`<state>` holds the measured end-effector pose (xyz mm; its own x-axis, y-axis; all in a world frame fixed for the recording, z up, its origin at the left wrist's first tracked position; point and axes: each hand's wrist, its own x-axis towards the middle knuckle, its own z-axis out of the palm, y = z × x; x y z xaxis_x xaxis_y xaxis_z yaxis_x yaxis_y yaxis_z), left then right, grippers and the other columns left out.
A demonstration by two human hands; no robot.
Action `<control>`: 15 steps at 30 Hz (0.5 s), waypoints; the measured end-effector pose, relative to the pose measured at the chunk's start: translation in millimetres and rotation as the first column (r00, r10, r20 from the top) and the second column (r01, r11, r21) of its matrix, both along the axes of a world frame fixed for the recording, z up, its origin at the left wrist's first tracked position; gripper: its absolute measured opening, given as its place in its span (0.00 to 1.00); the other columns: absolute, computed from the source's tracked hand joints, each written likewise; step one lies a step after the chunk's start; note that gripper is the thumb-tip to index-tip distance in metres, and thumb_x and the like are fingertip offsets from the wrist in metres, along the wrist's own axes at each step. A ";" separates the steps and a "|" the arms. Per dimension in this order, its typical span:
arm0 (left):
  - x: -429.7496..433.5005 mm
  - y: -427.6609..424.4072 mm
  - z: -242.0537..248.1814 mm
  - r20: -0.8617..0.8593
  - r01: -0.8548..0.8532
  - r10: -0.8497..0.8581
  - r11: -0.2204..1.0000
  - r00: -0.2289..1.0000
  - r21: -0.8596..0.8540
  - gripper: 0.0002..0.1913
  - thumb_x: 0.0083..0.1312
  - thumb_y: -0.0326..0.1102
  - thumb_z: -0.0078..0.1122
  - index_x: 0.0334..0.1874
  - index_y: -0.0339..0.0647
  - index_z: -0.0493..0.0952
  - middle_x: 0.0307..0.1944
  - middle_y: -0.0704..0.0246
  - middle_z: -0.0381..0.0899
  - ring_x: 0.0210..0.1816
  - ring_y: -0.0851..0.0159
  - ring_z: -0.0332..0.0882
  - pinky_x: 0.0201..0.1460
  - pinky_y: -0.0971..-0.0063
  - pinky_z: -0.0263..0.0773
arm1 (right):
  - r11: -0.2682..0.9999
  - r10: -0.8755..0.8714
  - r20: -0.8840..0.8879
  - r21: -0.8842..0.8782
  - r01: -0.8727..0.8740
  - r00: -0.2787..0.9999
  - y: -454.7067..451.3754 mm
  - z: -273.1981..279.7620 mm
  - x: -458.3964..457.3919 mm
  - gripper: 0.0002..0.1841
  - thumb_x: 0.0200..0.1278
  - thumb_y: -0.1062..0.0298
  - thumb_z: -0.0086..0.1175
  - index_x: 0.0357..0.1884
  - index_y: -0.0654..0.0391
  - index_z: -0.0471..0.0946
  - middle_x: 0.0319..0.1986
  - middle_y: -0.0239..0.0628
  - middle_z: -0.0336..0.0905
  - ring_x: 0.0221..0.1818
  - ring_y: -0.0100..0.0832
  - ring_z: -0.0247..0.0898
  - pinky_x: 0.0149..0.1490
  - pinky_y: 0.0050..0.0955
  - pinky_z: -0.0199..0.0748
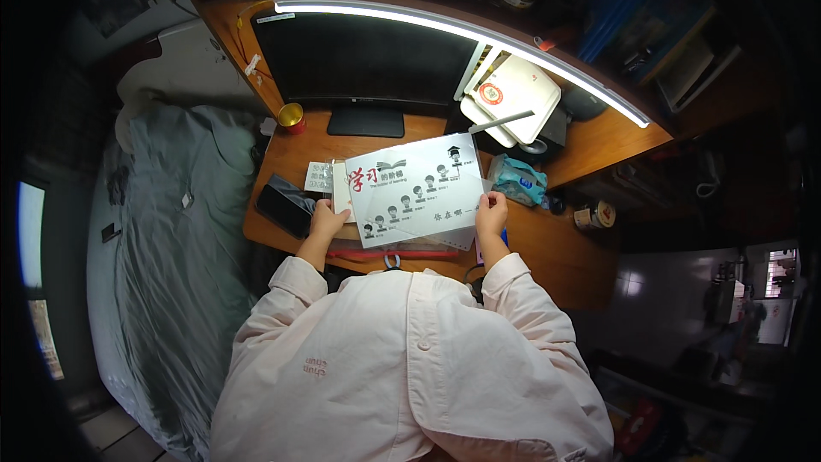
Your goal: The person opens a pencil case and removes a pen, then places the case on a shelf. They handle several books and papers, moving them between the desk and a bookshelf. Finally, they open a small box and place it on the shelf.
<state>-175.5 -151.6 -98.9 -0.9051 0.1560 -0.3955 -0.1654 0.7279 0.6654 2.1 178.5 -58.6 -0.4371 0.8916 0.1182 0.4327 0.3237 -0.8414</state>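
Observation:
A white printed sheet (417,189) with writing and small cartoon figures lies tilted before me, over a clear plastic sleeve or pouch. My right hand (491,208) pinches the sheet's right edge, together with what looks like clear plastic. At the left, my left hand (330,219) is closed on a clear plastic edge beside the sheet; whether it also grips paper underneath is hard to tell. A red zip strip (410,254) runs below the sheet near the desk's front edge. Just left of my left hand lies a black smartphone (284,206).
On the wooden desk (545,250) are a monitor (365,64) on its stand, a red cup (292,118) with a yellow inside, a teal tissue pack (518,179) and a lidded jar (595,214). A lit lamp bar (462,32) spans the shelf edge. A bed (186,237) stands left.

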 end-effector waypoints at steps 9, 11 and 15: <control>7.8 11.6 6.3 0.050 -0.062 0.057 0.990 0.997 0.124 0.22 0.49 0.44 0.68 0.39 0.32 0.75 0.37 0.53 0.81 0.38 0.53 0.81 0.44 0.65 0.74 | 0.995 0.072 0.328 -0.083 -0.047 0.942 15.0 -22.6 -8.9 0.07 0.56 0.66 0.54 0.29 0.59 0.73 0.28 0.51 0.78 0.34 0.54 0.74 0.41 0.46 0.71; 8.5 15.0 10.5 0.126 -0.096 0.080 0.988 0.989 0.121 0.17 0.56 0.43 0.63 0.36 0.33 0.76 0.31 0.58 0.80 0.30 0.56 0.81 0.31 0.65 0.77 | 0.996 0.051 0.286 -0.079 -0.029 0.957 15.5 -25.6 -10.3 0.07 0.57 0.67 0.52 0.32 0.61 0.72 0.29 0.51 0.78 0.34 0.51 0.74 0.41 0.43 0.71; 15.0 20.4 14.6 0.335 -0.290 0.193 0.919 0.922 0.268 0.13 0.65 0.41 0.55 0.39 0.34 0.75 0.29 0.62 0.78 0.26 0.61 0.80 0.22 0.69 0.77 | 0.998 0.048 0.166 -0.041 -0.042 0.985 18.6 -26.1 -14.4 0.10 0.59 0.67 0.52 0.39 0.61 0.70 0.32 0.53 0.77 0.36 0.51 0.74 0.43 0.42 0.71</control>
